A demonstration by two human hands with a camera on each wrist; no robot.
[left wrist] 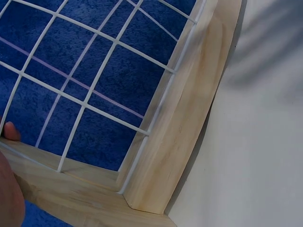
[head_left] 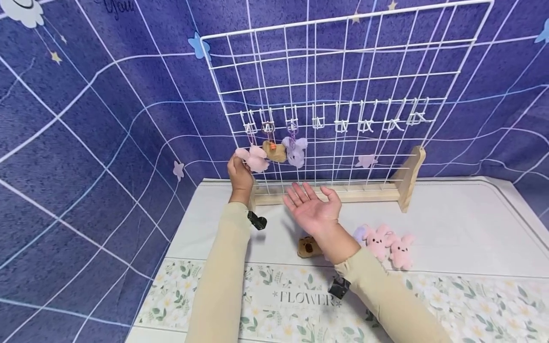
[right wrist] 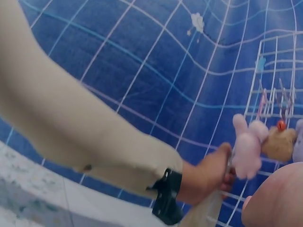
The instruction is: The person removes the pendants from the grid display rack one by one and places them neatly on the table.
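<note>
My left hand (head_left: 240,176) grips the left wooden upright (left wrist: 52,194) of the white wire grid rack (head_left: 330,81), with the thumb on one side and a fingertip on the other. Close beside it hangs a pink bunny plush keychain (head_left: 256,161). Next to that hang a brown plush keychain (head_left: 278,153) with an orange bit on top and a lavender plush keychain (head_left: 295,155), each on a hook. My right hand (head_left: 316,212) is in the air before the rack, palm up and fingers spread, holding nothing.
Several bare hooks (head_left: 365,125) line the grid to the right. On the white table (head_left: 463,224) lie a brown plush (head_left: 308,247), two pink bunny plushes (head_left: 401,252) and a lavender one (head_left: 359,234) partly hidden by the right arm. A flowered runner (head_left: 274,314) crosses the front.
</note>
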